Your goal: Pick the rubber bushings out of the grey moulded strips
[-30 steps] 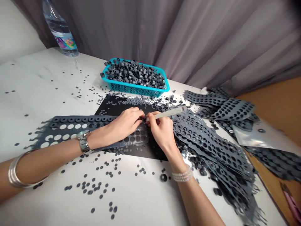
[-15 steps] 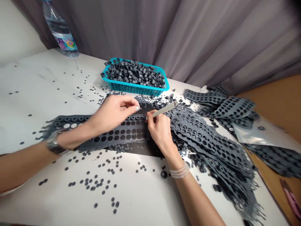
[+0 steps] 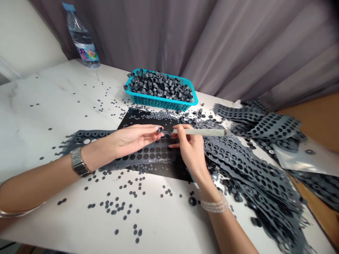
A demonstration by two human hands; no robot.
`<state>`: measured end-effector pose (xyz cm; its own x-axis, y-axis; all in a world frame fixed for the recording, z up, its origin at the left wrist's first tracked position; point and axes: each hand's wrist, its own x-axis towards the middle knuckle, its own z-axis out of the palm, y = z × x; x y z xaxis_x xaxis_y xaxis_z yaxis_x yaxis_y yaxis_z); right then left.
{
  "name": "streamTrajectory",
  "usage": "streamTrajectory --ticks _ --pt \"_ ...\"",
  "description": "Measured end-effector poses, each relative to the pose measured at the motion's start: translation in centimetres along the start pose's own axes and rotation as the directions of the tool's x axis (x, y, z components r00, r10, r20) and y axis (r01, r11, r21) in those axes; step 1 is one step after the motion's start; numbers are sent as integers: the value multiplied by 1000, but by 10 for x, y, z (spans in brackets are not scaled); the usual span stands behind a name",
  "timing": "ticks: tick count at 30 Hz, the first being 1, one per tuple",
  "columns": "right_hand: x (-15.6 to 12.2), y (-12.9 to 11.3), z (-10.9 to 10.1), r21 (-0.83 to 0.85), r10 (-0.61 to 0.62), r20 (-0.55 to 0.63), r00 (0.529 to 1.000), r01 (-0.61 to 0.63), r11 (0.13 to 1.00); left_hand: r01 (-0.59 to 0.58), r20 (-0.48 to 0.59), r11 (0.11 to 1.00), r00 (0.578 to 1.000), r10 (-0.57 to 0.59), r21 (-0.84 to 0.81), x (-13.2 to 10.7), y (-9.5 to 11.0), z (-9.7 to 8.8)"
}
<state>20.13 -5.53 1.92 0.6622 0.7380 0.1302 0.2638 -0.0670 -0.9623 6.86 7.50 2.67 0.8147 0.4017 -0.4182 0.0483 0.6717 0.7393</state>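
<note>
Rubber ring [image 3: 159, 129] sits pinched between the fingertips of the left hand [image 3: 132, 138], just beside the tip of a pale stick [image 3: 201, 132] gripped by the right hand [image 3: 189, 146], above a perforated grey sheet [image 3: 148, 154] on the desk [image 3: 53, 116].

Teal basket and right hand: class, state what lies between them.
Head view: a black sheet strewn with small grey discs lies between the teal basket and the right hand.

Plastic basket [image 3: 159, 102] behind mat [image 3: 169, 169] | punched sheets [image 3: 246, 165] right | bottle [image 3: 82, 42] back-left
</note>
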Motion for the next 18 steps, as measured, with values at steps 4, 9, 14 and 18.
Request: streamTrajectory --ticks 4,9,14,18 --pt "2 9 3 -19 -8 52 999 9 1000 16 -18 1000 1000 -16 6 -5 1 5" --pt "4 11 -4 -175 -58 -26 998 53 983 33 0 999 999 -33 29 -10 -1 2" --pt "7 -1 -16 -204 -141 -209 968 98 974 -194 12 874 977 211 444 -2 -6 22" --pt "8 -12 -26 -203 -268 -423 865 198 959 -447 326 379 881 342 810 24 -4 60"
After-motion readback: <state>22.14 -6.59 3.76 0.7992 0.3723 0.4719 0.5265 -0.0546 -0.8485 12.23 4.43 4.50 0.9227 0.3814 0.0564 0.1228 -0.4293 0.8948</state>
